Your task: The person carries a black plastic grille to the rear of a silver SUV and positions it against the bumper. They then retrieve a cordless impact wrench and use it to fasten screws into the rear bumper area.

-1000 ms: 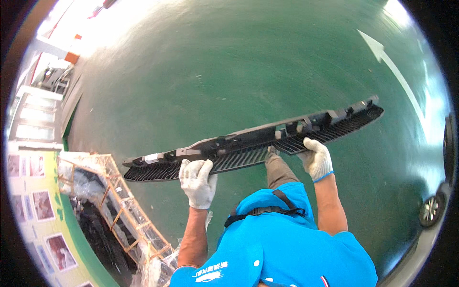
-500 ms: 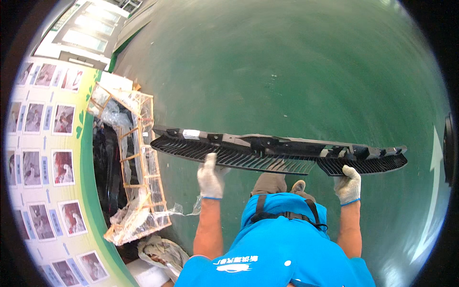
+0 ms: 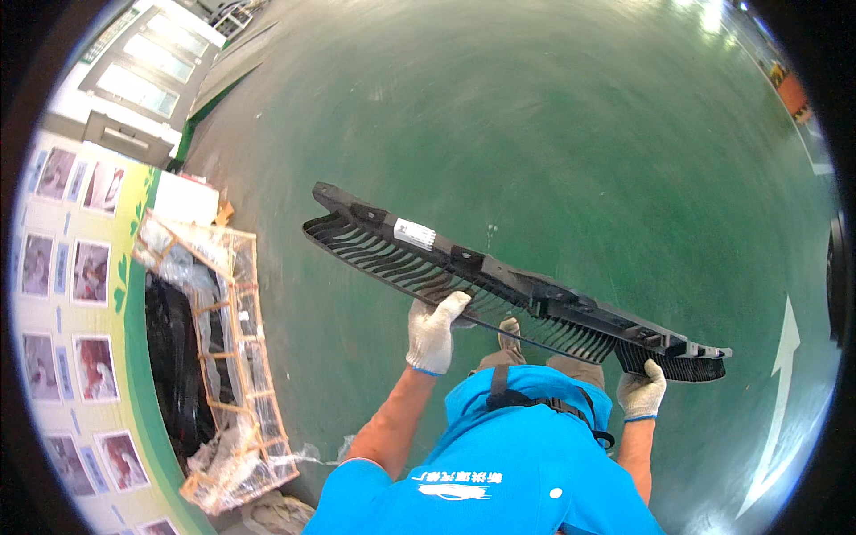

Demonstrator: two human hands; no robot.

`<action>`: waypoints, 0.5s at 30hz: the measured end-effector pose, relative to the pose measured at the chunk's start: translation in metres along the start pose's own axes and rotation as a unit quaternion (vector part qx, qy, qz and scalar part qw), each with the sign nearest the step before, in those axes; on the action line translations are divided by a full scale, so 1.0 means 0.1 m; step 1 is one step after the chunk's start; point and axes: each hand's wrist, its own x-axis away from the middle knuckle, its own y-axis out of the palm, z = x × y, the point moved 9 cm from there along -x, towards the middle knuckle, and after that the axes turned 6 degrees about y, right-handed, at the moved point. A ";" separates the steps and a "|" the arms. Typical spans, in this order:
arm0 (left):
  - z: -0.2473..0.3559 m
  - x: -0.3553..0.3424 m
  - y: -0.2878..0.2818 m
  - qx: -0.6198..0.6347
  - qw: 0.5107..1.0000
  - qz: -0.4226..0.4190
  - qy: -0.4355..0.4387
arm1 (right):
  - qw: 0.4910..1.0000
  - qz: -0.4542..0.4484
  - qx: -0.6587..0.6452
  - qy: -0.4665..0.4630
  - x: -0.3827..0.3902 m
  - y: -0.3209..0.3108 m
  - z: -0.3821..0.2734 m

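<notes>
A long black plastic grille panel (image 3: pixel 428 264) with slatted ribs and a white label on its upper rail slants across my view, its left end farther up the picture than its right. Gloved in white, my left hand (image 3: pixel 432 333) is closed on the lower edge left of centre. Toward the right end, my right hand (image 3: pixel 643 388), also gloved, grips the same edge. My legs and shoes show partly beneath the panel, below a blue top with a black strap.
At left stand a display board (image 3: pixel 53 357) with photos and a wooden crate frame (image 3: pixel 241 325) with plastic wrap and dark parts. Glazed doors (image 3: pixel 147 80) are at upper left. A green floor (image 3: pixel 535 143) bears a white arrow (image 3: pixel 783 357). A dark object (image 3: pixel 834 276) edges in at right.
The panel has turned from rising rightward to falling rightward, both hands still on it. My right hand is now lower in the picture. The crate and board came further into view as the camera turned.
</notes>
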 end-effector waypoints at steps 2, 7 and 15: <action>0.12 -0.04 0.09 0.004 0.999 -0.038 -0.003 | 0.998 -0.048 -0.012 -0.035 0.11 0.06 0.12; 0.30 -0.15 0.26 -0.049 0.995 -0.089 0.009 | 0.992 0.025 -0.016 -0.120 0.26 0.02 0.27; 0.54 -0.83 -0.31 -0.076 0.995 -0.064 0.004 | 0.993 -0.014 -0.037 -0.114 -0.31 0.80 0.76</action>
